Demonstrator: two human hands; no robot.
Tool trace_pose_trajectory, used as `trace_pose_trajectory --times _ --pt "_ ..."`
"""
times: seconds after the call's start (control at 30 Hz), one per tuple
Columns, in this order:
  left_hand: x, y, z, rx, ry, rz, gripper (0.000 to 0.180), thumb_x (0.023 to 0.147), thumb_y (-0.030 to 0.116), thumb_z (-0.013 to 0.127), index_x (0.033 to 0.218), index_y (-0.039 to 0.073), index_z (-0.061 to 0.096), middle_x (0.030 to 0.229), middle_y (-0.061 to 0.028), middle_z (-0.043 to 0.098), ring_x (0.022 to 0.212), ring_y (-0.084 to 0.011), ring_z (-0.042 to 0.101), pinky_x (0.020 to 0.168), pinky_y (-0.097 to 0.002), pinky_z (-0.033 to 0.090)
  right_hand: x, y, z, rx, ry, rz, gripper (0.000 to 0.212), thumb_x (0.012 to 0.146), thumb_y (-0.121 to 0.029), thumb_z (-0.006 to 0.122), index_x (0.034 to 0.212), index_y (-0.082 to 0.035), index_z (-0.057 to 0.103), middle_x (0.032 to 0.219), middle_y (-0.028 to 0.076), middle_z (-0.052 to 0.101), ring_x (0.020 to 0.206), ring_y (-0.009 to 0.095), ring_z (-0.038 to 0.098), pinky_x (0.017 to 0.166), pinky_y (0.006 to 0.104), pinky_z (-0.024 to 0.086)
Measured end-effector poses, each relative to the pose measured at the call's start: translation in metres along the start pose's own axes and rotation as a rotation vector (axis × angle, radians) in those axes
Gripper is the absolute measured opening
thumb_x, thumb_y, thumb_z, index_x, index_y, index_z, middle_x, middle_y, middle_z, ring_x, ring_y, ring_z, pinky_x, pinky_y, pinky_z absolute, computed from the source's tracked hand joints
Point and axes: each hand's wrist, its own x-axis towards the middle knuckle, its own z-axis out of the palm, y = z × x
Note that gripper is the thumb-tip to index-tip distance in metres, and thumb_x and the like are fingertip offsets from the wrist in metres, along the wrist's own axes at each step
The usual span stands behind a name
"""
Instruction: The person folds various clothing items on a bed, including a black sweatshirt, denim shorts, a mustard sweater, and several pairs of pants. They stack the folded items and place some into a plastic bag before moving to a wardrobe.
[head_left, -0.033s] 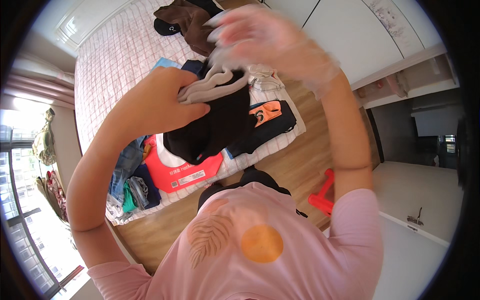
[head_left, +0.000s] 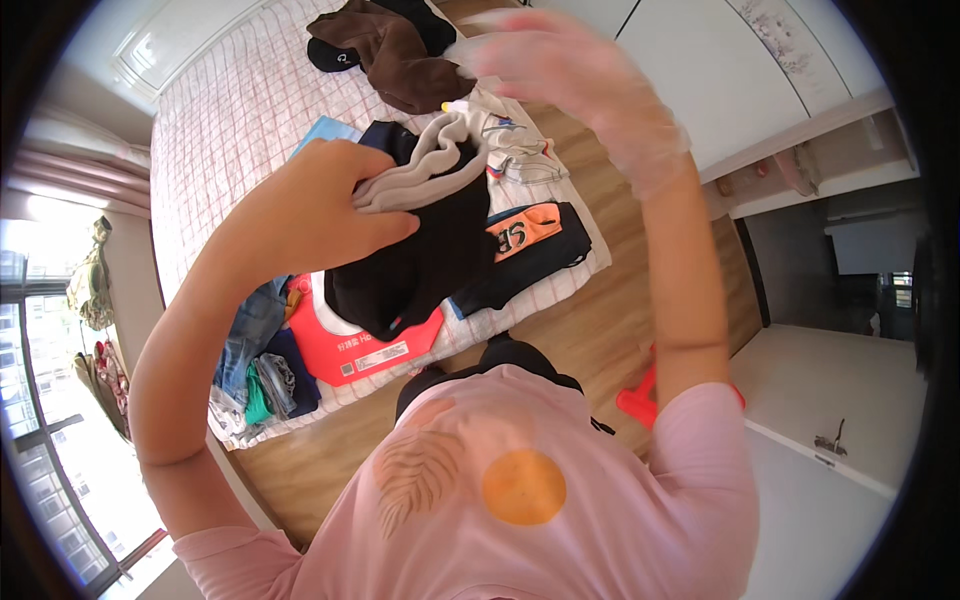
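Observation:
My left hand grips a black garment by its gathered light grey band, thumb on the near side and fingers on the far side. The garment hangs above the bed's near edge, over a red and white bag. Raised at the upper right, my right hand is apart from the garment. Motion blurs its fingers, which look stretched out with nothing in them.
On the checked bedspread lie a brown garment, a black cap, white clothing, dark folded clothing with an orange panel, and jeans. A red object is on the wooden floor. White cabinets stand right.
My right hand has moved up and to the right, away from the garment's band. More of the white clothing and orange panel shows. My left hand keeps its grip.

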Motion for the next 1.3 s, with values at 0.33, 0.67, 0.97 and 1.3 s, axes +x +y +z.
trace_pose_trajectory --times 0.33,0.67,0.97,1.3 --pt "0.036 0.095 -0.015 -0.790 0.155 -0.271 0.038 0.075 0.024 0.063 0.101 -0.005 0.058 0.084 -0.0088 0.063 0.071 -0.0119 0.059 0.065 -0.0221 0.045 -0.180 0.271 0.038 1.297 0.501 1.009 0.036 0.091 -0.034 0.044 0.115 -0.008 0.048 0.109 0.006 0.056 0.101 0.018 0.053 0.099 0.0364 0.036" --pt "0.030 -0.026 0.095 -1.465 0.197 -0.453 0.081 0.050 0.000 0.059 0.128 -0.005 0.037 0.116 -0.0147 0.053 0.103 -0.0284 0.055 0.097 -0.0321 0.040 -0.191 0.251 -0.075 1.507 0.487 0.314 0.059 0.088 -0.046 0.047 0.128 -0.004 0.041 0.128 0.008 0.046 0.118 0.019 0.043 0.099 0.0329 0.036" --pt "0.014 -0.098 0.225 -1.650 -0.077 -0.811 0.060 0.061 -0.002 0.055 0.120 -0.006 0.046 0.109 -0.0147 0.058 0.097 -0.0255 0.059 0.087 -0.0337 0.046 -0.275 0.369 -0.047 0.731 0.014 1.246 0.039 0.075 -0.011 0.067 0.111 0.000 0.055 0.103 0.004 0.060 0.097 0.011 0.055 0.084 0.0294 0.045" --pt "0.084 -0.225 0.414 -1.629 -0.134 -0.831 0.044 0.076 -0.001 0.058 0.118 -0.001 0.047 0.110 -0.0095 0.058 0.100 -0.0201 0.056 0.088 -0.0338 0.045 -0.235 0.360 -0.138 0.279 0.474 1.042 0.033 0.081 0.008 0.052 0.112 0.003 0.056 0.102 0.004 0.062 0.087 0.011 0.058 0.080 0.0252 0.046"
